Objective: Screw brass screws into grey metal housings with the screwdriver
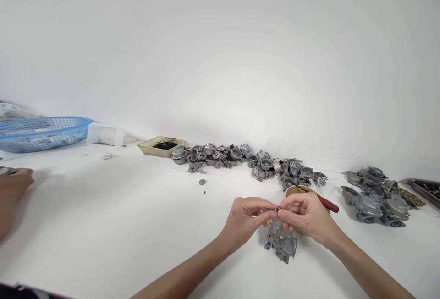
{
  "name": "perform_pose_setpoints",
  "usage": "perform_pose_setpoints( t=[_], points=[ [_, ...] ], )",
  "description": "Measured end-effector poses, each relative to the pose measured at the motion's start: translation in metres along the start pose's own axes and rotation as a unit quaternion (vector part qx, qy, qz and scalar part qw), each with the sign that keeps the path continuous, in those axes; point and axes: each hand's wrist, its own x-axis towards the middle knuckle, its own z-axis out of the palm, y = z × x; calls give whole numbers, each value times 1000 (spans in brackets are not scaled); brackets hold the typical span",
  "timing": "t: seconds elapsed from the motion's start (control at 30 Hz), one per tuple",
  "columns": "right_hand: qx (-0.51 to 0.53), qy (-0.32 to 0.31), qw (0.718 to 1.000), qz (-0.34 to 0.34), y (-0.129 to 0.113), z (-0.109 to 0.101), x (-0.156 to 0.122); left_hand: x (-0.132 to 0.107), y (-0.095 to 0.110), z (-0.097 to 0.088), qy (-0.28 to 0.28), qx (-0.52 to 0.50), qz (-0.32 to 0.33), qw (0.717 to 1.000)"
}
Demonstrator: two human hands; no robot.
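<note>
Brass-coloured metal glints on a small fitting [277, 209], which sits between the fingertips of both hands, right above a grey metal casting [282, 245]. The left hand [244, 218] pinches it from one side with thumb and forefinger, and the right hand [306, 214] pinches it from the other, so that the two sets of fingers nearly meet and cover most of it. Whether the casting rests wholly on the desk [137, 225] or is partly steadied by the lower fingers, I cannot tell.

So little of the fitting is gripped that a slight twist or uneven squeeze could make it pop loose; it might then roll across the desk or drop into the beige bowl [302, 231] just beyond the right hand. A red-handled tool [328, 204] leans across that bowl, and a bump from the right wrist could tip it out.

Farther off, a loose heap of castings [213, 154] lies along the wall, near a beige tray [146, 147] of black rings [165, 145]. Nearer, a grey cap [202, 182] and a tiny dark piece [204, 192] lie unguarded, where a sweeping forearm could knock them away. At the far left, another person's hand [19, 182] reaches in, well apart from this work
</note>
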Motion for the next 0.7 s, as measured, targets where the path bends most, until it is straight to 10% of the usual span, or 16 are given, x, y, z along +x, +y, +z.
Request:
perform_pose_setpoints(
  t=[0.2, 0.5, 0.7],
  points=[
    [-50, 64, 993, -81, 16, -1, -4, 0, -1, -5, -11, 0, -29, 1000],
    [-234, 184, 935, -192, 30, -34, -21, 7, 21, -38, -155, 177, 97, 967],
    [-337, 136, 883, -296, 61, -32, -29, 6, 18, -39, -244, 216, 75, 942]
  ],
)
